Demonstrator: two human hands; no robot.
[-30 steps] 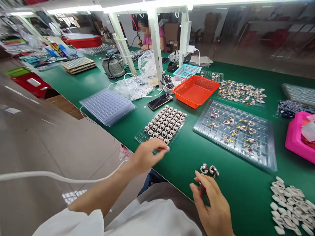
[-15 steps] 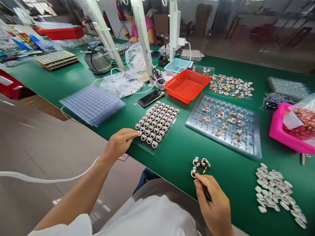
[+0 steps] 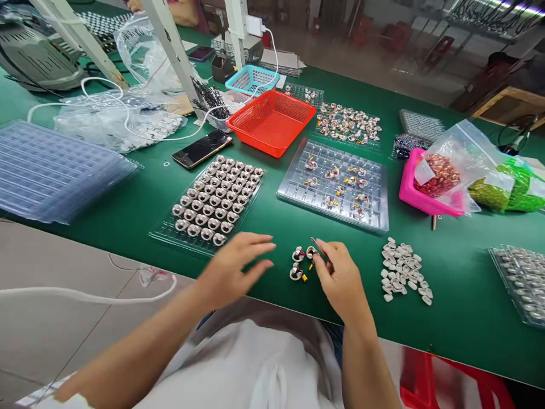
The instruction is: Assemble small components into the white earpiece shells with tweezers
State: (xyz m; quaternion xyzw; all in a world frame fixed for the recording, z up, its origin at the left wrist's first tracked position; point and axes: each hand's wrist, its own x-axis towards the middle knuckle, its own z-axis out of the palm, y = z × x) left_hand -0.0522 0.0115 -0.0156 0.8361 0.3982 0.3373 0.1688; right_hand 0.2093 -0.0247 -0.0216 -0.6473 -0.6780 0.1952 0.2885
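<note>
My left hand [image 3: 236,264], slightly blurred, hovers at the near right corner of a clear tray [image 3: 164,234] with rows of white, rounded parts [image 3: 208,199]. Its fingers are apart with nothing between them. My right hand [image 3: 340,275] is closed on slim tweezers [image 3: 320,246], whose tips point up and left. Just left of that hand, small white curved parts [image 3: 297,272] with red and yellow wiring lie on the green table. One of them [image 3: 311,251] is partly hidden by the right fingers; whether the tweezers touch it, I cannot tell.
Behind stands a clear compartment tray [image 3: 293,193] with several wired parts, then a red basket [image 3: 272,149]. Loose white caps [image 3: 400,272] lie to the right, below a pink basket [image 3: 430,199]. A phone [image 3: 202,149] and stacked clear trays [image 3: 55,170] are on the left.
My left hand has let go of the tray's corner part and moved right, fingers spreading. My right hand has shifted up beside the wired parts. The camera view has turned right.
</note>
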